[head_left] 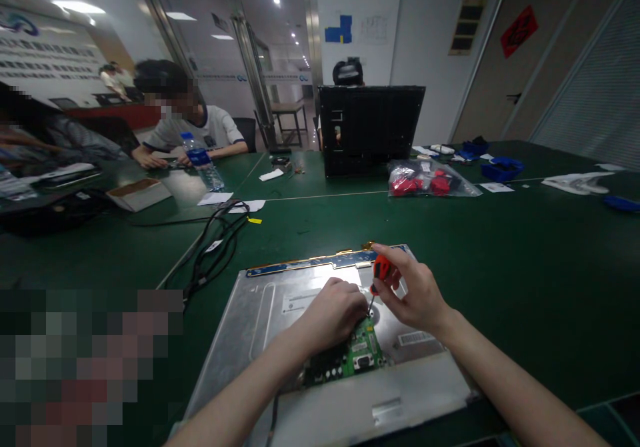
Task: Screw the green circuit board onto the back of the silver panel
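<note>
My right hand (413,293) grips a screwdriver (382,268) by its red and black handle. The screwdriver's thin shaft points down to the top edge of a green circuit board (364,343). Close beside the tip, my left hand (337,310) is closed over the board's upper left part; what its fingers hold, if anything, is hidden. Under both hands lies a silver metal panel (240,327), flat on the table. A blue strip board (310,265) runs along the panel's far edge, and white labels are stuck on its back.
Black cables (220,240) lie left of the panel on the green table (320,223). Beyond stand a black monitor (370,130), a bag with red items (430,180) and a water bottle (203,160). Blue trays (503,169) are at the far right. People sit across the table.
</note>
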`<act>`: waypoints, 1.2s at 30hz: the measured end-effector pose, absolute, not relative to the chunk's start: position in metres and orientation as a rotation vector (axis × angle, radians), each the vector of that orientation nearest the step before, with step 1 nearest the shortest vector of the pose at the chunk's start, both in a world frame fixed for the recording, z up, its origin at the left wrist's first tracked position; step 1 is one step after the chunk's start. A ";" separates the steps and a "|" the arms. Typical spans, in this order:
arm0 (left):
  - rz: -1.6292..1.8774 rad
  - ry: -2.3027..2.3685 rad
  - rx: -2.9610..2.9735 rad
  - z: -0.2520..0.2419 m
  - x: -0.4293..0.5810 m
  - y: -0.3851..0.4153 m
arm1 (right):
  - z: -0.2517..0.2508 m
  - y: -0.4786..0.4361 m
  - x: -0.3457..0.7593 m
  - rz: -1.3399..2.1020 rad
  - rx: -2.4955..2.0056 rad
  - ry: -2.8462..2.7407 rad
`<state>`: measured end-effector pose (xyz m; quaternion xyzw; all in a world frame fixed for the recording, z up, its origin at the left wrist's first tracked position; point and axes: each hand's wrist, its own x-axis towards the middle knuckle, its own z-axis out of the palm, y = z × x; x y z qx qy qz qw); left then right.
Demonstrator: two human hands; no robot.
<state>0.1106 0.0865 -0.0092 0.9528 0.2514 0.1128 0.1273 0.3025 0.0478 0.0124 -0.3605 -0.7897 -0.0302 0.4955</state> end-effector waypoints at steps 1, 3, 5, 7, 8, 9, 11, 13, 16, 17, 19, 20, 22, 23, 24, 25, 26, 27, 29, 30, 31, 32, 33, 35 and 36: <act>0.329 0.728 2.771 -0.009 0.110 0.086 | 0.011 0.048 0.303 -0.089 -0.876 -1.907; 0.327 0.721 2.767 -0.009 0.110 0.087 | 0.010 0.050 0.303 -0.113 -0.876 -1.904; 0.324 0.718 2.764 -0.009 0.110 0.087 | 0.010 0.051 0.303 -0.119 -0.865 -1.914; 0.320 0.720 2.762 -0.009 0.111 0.087 | 0.011 0.051 0.303 -0.112 -0.857 -1.927; 0.319 0.720 2.761 -0.009 0.111 0.087 | 0.011 0.050 0.303 -0.104 -0.856 -1.935; 0.317 0.720 2.761 -0.009 0.111 0.087 | 0.012 0.050 0.303 -0.095 -0.857 -1.940; 0.315 0.721 2.764 -0.008 0.111 0.087 | 0.013 0.049 0.304 -0.074 -0.860 -1.946; 0.313 0.727 2.768 -0.008 0.112 0.087 | 0.014 0.047 0.304 -0.050 -0.859 -1.946; 0.311 0.739 2.776 -0.008 0.112 0.087 | 0.017 0.046 0.303 -0.016 -0.847 -1.945; 0.312 0.742 2.778 -0.008 0.112 0.086 | 0.018 0.045 0.303 -0.009 -0.839 -1.946; 0.313 0.747 2.782 -0.008 0.112 0.086 | 0.018 0.045 0.303 -0.009 -0.829 -1.948; 0.312 0.749 2.783 -0.007 0.112 0.086 | 0.018 0.045 0.302 -0.013 -0.826 -1.948; 0.309 0.752 2.783 -0.007 0.111 0.085 | 0.017 0.046 0.302 -0.023 -0.832 -1.944; 0.306 0.753 2.781 -0.006 0.111 0.085 | 0.016 0.046 0.302 -0.028 -0.837 -1.939; 0.303 0.751 2.779 -0.006 0.111 0.085 | 0.015 0.047 0.302 -0.033 -0.843 -1.935; 0.300 0.747 2.776 -0.005 0.111 0.085 | 0.013 0.047 0.302 -0.040 -0.849 -1.930; 0.297 0.741 2.772 -0.005 0.111 0.085 | 0.012 0.048 0.303 -0.048 -0.856 -1.926; 0.294 0.733 2.768 -0.005 0.111 0.085 | 0.011 0.048 0.303 -0.058 -0.863 -1.922; 0.290 0.721 2.759 -0.005 0.111 0.086 | 0.010 0.049 0.303 -0.072 -0.867 -1.919; 0.289 0.717 2.756 -0.005 0.111 0.086 | 0.010 0.049 0.303 -0.075 -0.863 -1.919; 0.291 0.716 2.753 -0.006 0.111 0.087 | 0.010 0.049 0.303 -0.073 -0.855 -1.924; 0.292 0.716 2.752 -0.006 0.110 0.087 | 0.011 0.049 0.303 -0.067 -0.847 -1.930; 0.295 0.716 2.752 -0.007 0.110 0.087 | 0.012 0.049 0.303 -0.059 -0.840 -1.938; 0.300 0.717 2.751 -0.008 0.110 0.087 | 0.014 0.047 0.302 -0.036 -0.839 -1.953; 0.302 0.719 2.752 -0.009 0.110 0.087 | 0.016 0.047 0.302 -0.026 -0.843 -1.957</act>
